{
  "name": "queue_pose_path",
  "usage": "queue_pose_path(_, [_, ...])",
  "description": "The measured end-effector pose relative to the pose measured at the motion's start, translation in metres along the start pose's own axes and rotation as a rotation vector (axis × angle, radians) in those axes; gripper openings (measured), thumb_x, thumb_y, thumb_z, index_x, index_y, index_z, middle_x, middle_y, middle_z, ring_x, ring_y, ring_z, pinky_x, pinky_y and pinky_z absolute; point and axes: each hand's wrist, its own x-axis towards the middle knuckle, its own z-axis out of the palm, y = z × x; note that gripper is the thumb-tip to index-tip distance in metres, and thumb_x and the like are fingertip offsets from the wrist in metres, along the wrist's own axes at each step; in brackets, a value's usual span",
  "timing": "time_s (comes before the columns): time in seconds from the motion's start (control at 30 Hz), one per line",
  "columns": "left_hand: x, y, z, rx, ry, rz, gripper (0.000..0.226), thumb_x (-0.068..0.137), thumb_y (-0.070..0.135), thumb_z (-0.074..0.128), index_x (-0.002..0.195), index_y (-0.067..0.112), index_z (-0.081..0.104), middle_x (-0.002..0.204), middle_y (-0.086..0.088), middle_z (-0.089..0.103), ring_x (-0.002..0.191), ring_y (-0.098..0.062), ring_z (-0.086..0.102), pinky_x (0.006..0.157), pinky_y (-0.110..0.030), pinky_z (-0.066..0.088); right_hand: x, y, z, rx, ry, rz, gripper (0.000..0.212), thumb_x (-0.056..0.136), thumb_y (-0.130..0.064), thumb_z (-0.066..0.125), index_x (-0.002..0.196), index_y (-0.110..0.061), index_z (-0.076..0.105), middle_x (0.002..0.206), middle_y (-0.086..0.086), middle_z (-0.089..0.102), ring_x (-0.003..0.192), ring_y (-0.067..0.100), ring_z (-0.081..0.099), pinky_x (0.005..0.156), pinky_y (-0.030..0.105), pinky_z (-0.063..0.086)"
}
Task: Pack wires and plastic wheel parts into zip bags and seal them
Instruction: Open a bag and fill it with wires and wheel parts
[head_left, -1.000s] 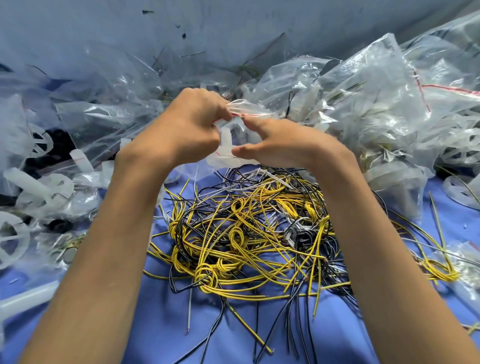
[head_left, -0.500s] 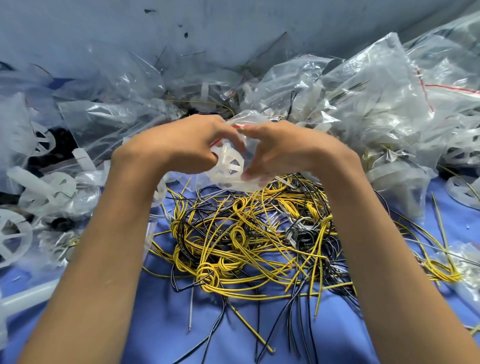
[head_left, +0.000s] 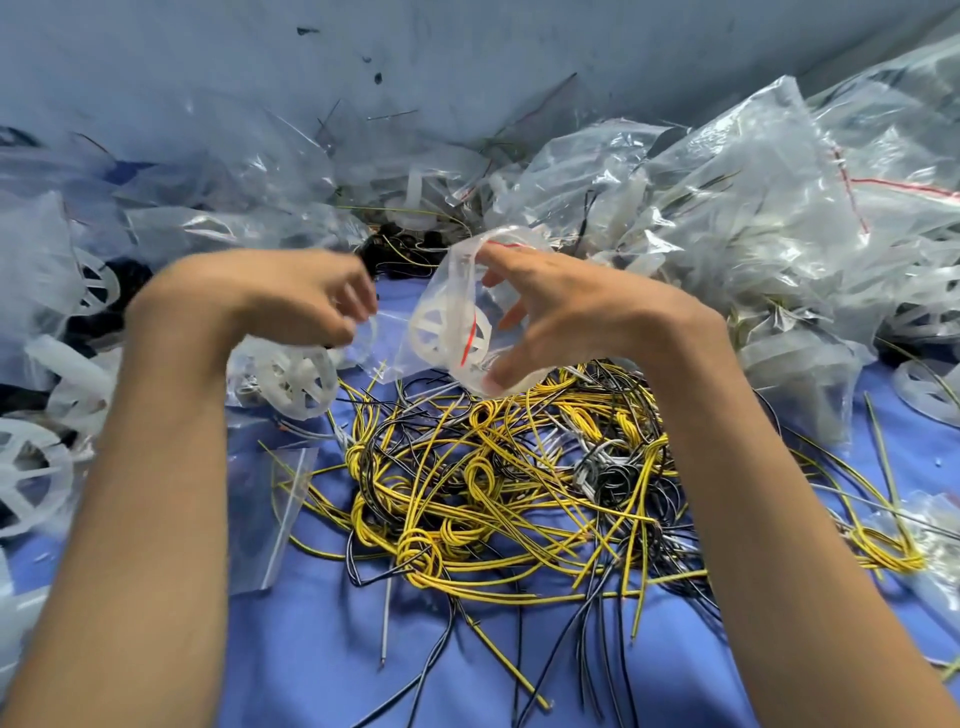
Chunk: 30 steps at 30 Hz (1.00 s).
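Note:
My right hand (head_left: 566, 317) grips a small clear zip bag (head_left: 462, 275) with a red seal line, thumb underneath and fingers over its top. A white plastic wheel (head_left: 441, 332) sits inside the bag. My left hand (head_left: 306, 296) hovers just left of the bag, blurred, its fingers loosely curled and holding nothing. Below both hands a tangle of yellow, black and white wires (head_left: 493, 493) lies on the blue table cover (head_left: 311, 649). A loose white wheel (head_left: 296, 379) lies under my left hand.
Filled clear bags (head_left: 753, 208) are heaped at the back and right. More white wheels (head_left: 26, 483) and bags crowd the left edge. An empty zip bag (head_left: 265, 509) lies flat beside my left forearm. A grey wall rises behind.
Both hands were pinching the bag's top together. My left hand has let go and moved left, and the bag now hangs from my right hand alone, lower over the wires.

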Motion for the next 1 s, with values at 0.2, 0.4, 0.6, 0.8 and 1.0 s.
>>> queue_pose_path(0.2, [0.010,-0.023,0.010,0.056,-0.171,-0.128,0.036,0.078,-0.012,0.060,0.096,0.019,0.057,0.110,-0.005,0.064,0.109,-0.024,0.059,0.095,-0.039,0.048,0.000,-0.002,0.001,0.069,-0.011,0.015,0.070,0.064,-0.037,0.084,0.116,-0.034,0.037,0.124,-0.006,0.053,0.101,0.015,0.058,0.086,0.035,0.049])
queue_pose_path(0.4, [0.013,-0.025,0.015,0.034,-0.192,-0.089,0.031,0.080,-0.005,0.068,0.090,0.023,0.060,0.088,0.006,0.065,0.096,-0.022,0.062,0.090,-0.034,0.048,0.000,-0.004,-0.002,0.087,0.046,-0.028,0.051,0.074,-0.037,0.077,0.115,-0.023,0.051,0.116,-0.005,0.059,0.097,0.013,0.060,0.075,0.021,0.049])
queue_pose_path(0.6, [0.007,-0.009,0.004,-0.078,0.175,0.050,0.018,0.086,0.006,0.065,0.080,0.022,0.064,0.083,-0.003,0.070,0.067,-0.013,0.062,0.072,-0.029,0.052,-0.002,-0.009,-0.006,0.141,0.185,-0.102,0.025,0.079,-0.034,0.073,0.091,-0.016,0.061,0.092,-0.005,0.066,0.087,0.011,0.062,0.073,0.026,0.049])
queue_pose_path(0.8, [-0.013,0.034,-0.006,-0.419,0.483,0.271,0.010,0.091,0.010,0.059,0.083,0.016,0.060,0.073,-0.004,0.060,0.050,0.002,0.054,0.047,-0.008,0.041,-0.005,-0.012,-0.006,0.394,0.119,-0.127,0.018,0.090,-0.019,0.053,0.105,-0.015,0.043,0.102,0.000,0.065,0.084,0.015,0.069,0.077,0.043,0.056])
queue_pose_path(1.0, [-0.020,0.055,0.000,-0.562,0.398,0.398,0.006,0.091,0.009,0.058,0.086,0.013,0.058,0.065,0.004,0.059,0.050,0.003,0.053,0.051,-0.009,0.042,-0.002,-0.014,-0.011,0.678,0.005,-0.076,0.028,0.078,-0.038,0.039,0.092,-0.027,0.061,0.089,-0.005,0.069,0.080,0.017,0.068,0.083,0.042,0.054])
